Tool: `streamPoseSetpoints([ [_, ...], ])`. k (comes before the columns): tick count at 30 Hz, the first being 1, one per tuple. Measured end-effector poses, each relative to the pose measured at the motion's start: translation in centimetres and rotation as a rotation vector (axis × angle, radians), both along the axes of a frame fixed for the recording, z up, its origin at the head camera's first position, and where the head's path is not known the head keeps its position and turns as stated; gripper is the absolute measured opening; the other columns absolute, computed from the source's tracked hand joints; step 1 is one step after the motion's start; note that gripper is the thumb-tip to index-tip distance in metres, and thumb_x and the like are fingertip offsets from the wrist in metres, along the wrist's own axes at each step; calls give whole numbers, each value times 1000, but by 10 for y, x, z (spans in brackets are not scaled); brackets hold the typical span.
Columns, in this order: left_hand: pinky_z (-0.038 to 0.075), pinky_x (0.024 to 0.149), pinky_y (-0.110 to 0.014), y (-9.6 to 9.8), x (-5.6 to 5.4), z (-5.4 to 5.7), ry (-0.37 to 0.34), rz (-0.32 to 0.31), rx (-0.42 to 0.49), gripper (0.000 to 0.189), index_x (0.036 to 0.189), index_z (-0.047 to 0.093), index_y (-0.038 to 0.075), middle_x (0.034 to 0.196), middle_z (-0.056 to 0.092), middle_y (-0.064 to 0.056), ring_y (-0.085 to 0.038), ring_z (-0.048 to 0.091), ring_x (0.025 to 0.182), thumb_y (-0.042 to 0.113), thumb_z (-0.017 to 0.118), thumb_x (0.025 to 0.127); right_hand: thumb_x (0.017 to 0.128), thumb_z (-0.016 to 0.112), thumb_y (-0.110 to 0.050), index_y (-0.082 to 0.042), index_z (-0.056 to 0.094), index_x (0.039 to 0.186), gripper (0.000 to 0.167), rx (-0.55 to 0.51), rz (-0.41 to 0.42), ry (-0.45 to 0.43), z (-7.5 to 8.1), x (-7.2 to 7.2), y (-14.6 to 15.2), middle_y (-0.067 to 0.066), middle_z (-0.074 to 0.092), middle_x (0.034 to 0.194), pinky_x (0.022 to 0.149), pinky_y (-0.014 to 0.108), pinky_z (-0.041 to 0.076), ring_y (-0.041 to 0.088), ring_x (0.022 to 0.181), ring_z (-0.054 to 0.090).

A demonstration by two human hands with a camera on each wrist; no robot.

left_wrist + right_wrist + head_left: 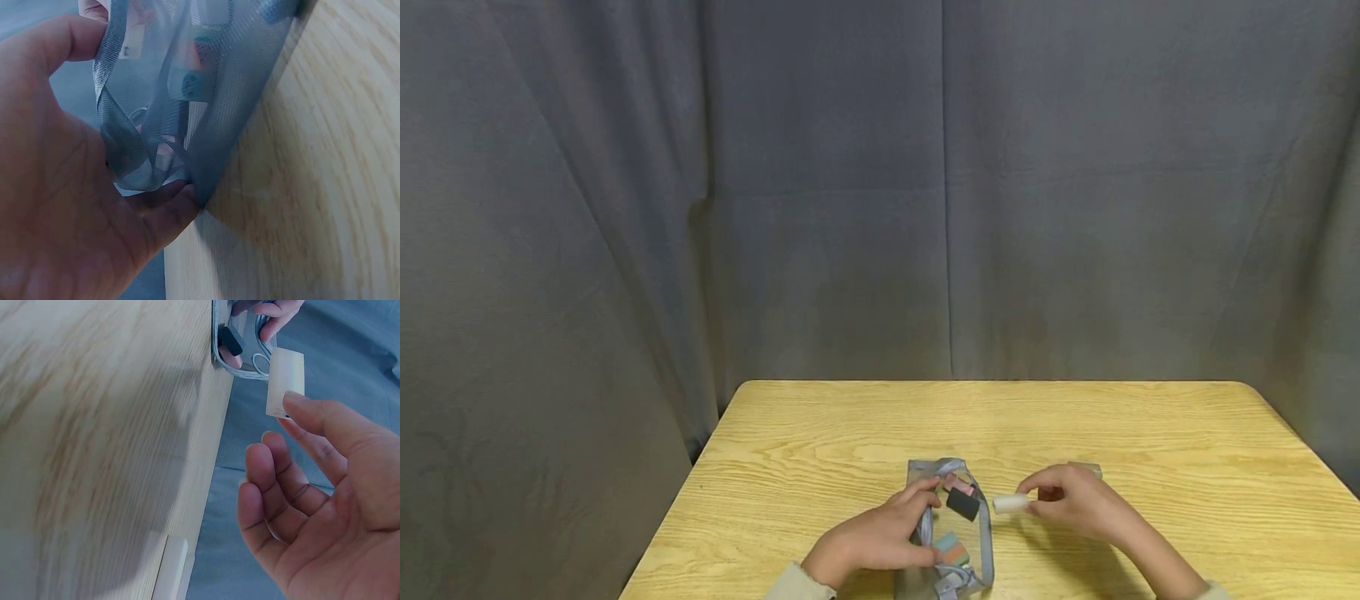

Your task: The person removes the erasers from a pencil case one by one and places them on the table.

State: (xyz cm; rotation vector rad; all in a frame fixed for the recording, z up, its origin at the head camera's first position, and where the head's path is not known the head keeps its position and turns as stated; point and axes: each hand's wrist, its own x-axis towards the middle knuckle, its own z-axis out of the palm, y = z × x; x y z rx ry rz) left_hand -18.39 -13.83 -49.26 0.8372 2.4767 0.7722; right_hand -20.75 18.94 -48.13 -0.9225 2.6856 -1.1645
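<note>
A mesh pouch (987,542) with grey-blue trim lies on the table, its mouth spread. My left hand (883,532) holds the pouch by its near-left rim, thumb and fingers set apart along the edge. Inside show a black block (963,504), a pink block (957,484) and a striped block (952,548), which look like erasers. To the right of the mouth, my right hand (1081,502) pinches a white eraser (285,381) by one end between thumb and index finger. Its other fingers curl loosely below, and the eraser's free end points at the pouch.
A pale flat block (170,569) lies on the table beyond my right hand, mostly hidden by it in the head view. The wood-grain table (820,442) has rounded far corners. Grey curtains (835,208) hang behind and at both sides.
</note>
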Motion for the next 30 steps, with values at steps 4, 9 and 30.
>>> streamPoseSetpoints([
  [4,41,112,-43,1,1,1,-16,22,-7,73,149,42,13,168,9,10,-26,20,154,51,60,89,88,78,-12,-12,79,100,12,-7,0,19,-1,1,5,-13,58,69,52,20,40,-3,58,43],
  [9,40,112,-45,2,3,2,-21,23,-6,74,149,42,12,168,9,10,-27,19,154,51,61,90,88,78,-14,-12,79,100,12,0,-17,20,0,4,11,-13,59,73,55,22,41,-1,63,44],
  [30,45,107,-43,4,-1,0,-59,57,-9,89,160,26,22,167,11,16,-21,30,149,71,52,91,90,77,-27,-16,78,103,17,30,-99,-21,-1,12,41,-12,58,78,57,23,43,0,67,46],
])
